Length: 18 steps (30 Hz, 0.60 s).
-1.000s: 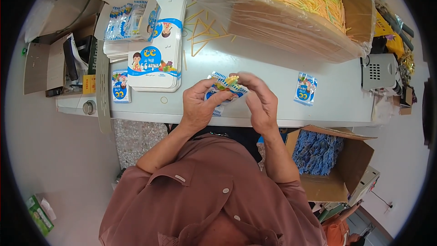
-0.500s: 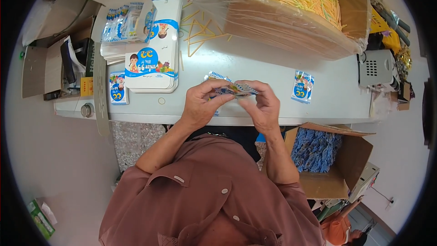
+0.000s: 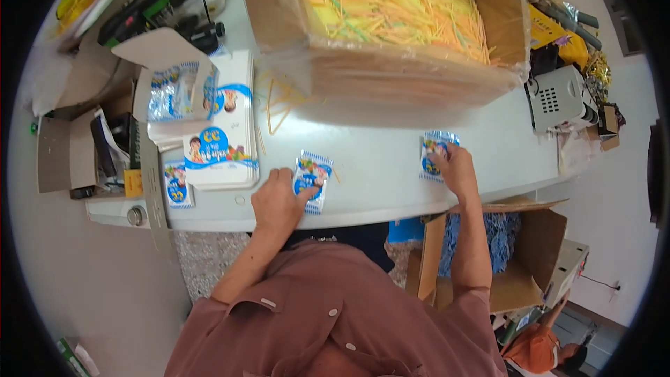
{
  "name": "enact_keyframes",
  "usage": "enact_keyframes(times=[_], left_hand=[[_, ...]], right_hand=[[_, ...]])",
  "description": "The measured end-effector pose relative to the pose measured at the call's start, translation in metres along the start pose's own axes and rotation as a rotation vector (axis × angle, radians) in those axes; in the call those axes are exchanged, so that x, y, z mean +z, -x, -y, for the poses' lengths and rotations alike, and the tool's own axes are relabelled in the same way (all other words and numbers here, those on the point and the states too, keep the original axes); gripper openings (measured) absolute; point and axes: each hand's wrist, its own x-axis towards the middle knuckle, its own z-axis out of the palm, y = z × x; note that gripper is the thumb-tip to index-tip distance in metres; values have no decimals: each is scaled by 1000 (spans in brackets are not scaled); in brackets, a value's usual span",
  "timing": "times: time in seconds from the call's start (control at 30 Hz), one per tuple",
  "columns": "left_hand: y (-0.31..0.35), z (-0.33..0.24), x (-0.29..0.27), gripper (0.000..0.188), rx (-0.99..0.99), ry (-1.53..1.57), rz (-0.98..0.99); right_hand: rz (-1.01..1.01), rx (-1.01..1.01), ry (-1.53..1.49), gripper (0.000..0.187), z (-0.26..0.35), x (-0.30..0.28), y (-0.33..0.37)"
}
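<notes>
The person's brownish-red shirt point(image 3: 307, 307) is nearest. Just right of it, below the table's level, an open cardboard box point(image 3: 520, 292) holds a mass of blue pieces point(image 3: 499, 237), too small to identify.

At the front edge of the table point(image 3: 377, 139), the left hand point(image 3: 277, 202) has its thumb apart from its fingers, the thumb tip touching the left side of the middle sachet point(image 3: 313, 174), a blue-and-white printed packet lying flat and slightly tilted. The right hand point(image 3: 457, 169) rests its thumb and fingertips on the right-hand sachet point(image 3: 429, 160), likewise on the table; whether it pinches the packet, one cannot tell.

Well to the left lies a third sachet point(image 3: 179, 185), beside a stack of flat printed cartons point(image 3: 241, 164). Behind, an open white carton point(image 3: 157, 49) holds more sachets point(image 3: 167, 94). Loose thin yellow sticks point(image 3: 274, 108) lie near a large plastic-lined cardboard box point(image 3: 377, 80), heaped with yellow, orange and green sticks point(image 3: 391, 7).
</notes>
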Motion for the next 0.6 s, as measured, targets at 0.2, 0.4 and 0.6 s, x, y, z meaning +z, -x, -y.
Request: enact_keyframes(times=[0.2, 0.4, 0.6], left_hand=[[-5, 11, -1, 34, -182, 306, 47], [-1, 15, -6, 20, -29, 299, -50], [-5, 6, -15, 15, 108, 42, -56]], right_hand=[[-303, -116, 383, 36, 50, -27, 28], [-221, -951, 198, 12, 209, -77, -3], [359, -732, 534, 41, 296, -20, -149]])
